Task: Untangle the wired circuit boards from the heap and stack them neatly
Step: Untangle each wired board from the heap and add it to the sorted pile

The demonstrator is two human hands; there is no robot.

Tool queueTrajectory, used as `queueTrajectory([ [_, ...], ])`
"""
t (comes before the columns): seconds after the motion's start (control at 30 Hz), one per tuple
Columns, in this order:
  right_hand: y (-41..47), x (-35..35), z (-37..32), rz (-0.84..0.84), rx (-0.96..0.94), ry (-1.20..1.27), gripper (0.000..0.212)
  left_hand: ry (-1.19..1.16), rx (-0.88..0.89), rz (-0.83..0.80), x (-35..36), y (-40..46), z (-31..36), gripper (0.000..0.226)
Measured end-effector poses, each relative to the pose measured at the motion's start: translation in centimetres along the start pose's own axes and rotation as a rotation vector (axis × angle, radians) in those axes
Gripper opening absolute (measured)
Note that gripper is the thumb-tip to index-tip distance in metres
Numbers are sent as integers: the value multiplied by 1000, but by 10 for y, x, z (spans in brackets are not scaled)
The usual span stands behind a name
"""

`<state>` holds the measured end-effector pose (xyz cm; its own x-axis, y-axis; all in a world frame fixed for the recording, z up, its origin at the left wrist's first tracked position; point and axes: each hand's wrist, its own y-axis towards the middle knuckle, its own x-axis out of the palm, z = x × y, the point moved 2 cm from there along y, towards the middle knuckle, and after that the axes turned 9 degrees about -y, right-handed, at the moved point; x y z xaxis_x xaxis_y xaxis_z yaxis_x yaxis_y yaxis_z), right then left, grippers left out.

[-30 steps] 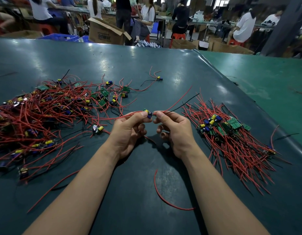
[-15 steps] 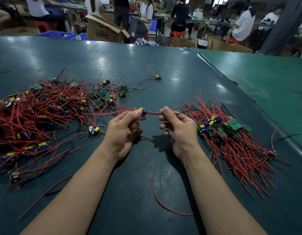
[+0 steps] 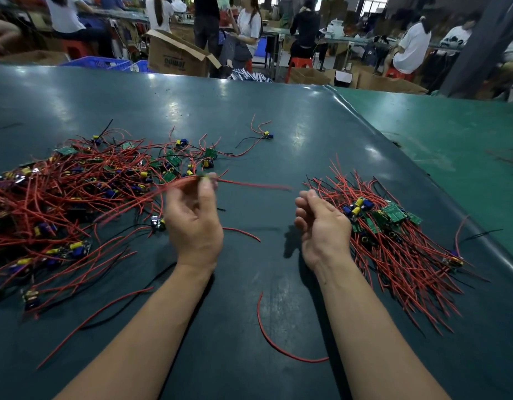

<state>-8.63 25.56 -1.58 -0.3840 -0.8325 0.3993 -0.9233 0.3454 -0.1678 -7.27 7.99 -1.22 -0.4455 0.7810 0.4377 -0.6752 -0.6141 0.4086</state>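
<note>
A tangled heap of wired circuit boards, red wires with small green boards and blue-yellow capacitors, covers the left of the dark table. A neat stack of boards with wires fanned toward me lies on the right. My left hand is raised beside the heap and pinches one wired board at its fingertips; its red wires blur out to both sides. My right hand hovers just left of the stack, fingers loosely curled, holding nothing.
A loose red wire lies between my forearms. One single wired board sits apart at the back, another beside my left hand. The table's raised right edge borders a green surface. People and cardboard boxes stand beyond.
My right hand has let go of the wires and drawn right toward the stack. My left hand has lifted the pinched board, its wires swinging in a blur.
</note>
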Motion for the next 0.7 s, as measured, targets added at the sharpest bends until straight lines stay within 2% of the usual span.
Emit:
queueTrajectory([
  [0.07, 1, -6, -3, 69, -86, -80, 18, -28, 135, 41, -7, 7, 6, 22],
  [0.13, -7, -2, -3, 28, -228, -281, 13, 72, 284, -44, -11, 7, 11, 22],
  [0.2, -22, 11, 4, -161, -340, -428, 12, 290, 458, -164, -10, 2, 12, 9],
  [0.3, -39, 27, 18, -444, -273, -374, 30, 448, 645, -375, -3, -9, 13, 12],
  [0.37, -41, 29, 19, -470, -204, -286, 32, 448, 679, -468, -1, -10, 14, 14],
  [0.5, -36, 25, 14, -459, -205, -174, 16, 472, 693, -501, -2, -11, 15, 20],
  [0.63, -37, 27, 18, -518, -190, -194, 24, 413, 556, -537, -4, -10, 15, 33],
  [0.7, -38, 29, 20, -491, -194, -205, 21, 462, 614, -567, -4, -8, 16, 26],
])
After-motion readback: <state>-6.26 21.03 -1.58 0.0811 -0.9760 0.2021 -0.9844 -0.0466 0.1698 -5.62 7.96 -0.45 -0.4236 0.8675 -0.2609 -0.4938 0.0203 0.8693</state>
